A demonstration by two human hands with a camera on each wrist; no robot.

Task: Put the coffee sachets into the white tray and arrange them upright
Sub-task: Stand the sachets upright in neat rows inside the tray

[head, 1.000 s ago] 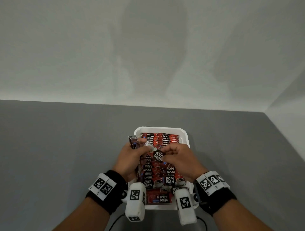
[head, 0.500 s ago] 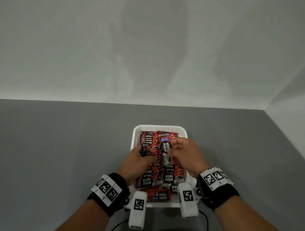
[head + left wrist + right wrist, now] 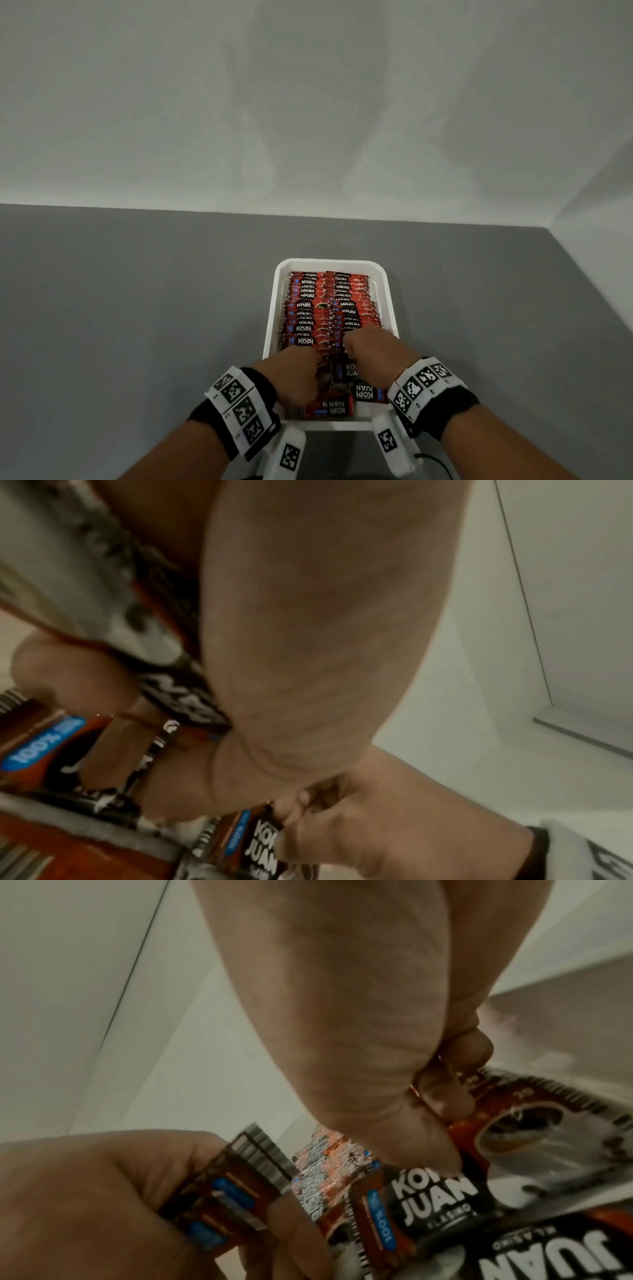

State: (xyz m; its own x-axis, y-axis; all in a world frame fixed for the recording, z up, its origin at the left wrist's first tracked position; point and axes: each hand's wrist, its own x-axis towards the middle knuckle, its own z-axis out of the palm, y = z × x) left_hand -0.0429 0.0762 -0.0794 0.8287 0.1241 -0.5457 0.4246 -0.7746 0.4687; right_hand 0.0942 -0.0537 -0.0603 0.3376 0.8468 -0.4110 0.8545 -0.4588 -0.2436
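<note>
A white tray (image 3: 390,301) on the grey table holds two rows of red and black coffee sachets (image 3: 329,308) standing upright. At its near end lie loose flat sachets (image 3: 334,409). My left hand (image 3: 298,371) is curled around several sachets (image 3: 232,1185) over the near part of the tray. My right hand (image 3: 371,349) pinches one sachet (image 3: 441,1202) by its edge, just right of the left hand. Both hands sit knuckle to knuckle above the flat sachets.
The grey table (image 3: 137,308) stretches bare to the left and right of the tray. A pale wall (image 3: 308,102) rises behind it and another closes the right side. White wrist camera housings (image 3: 291,452) hang below my hands at the near edge.
Both hands drew back from the tray's middle to its near end. The upright rows behind them now show uncovered.
</note>
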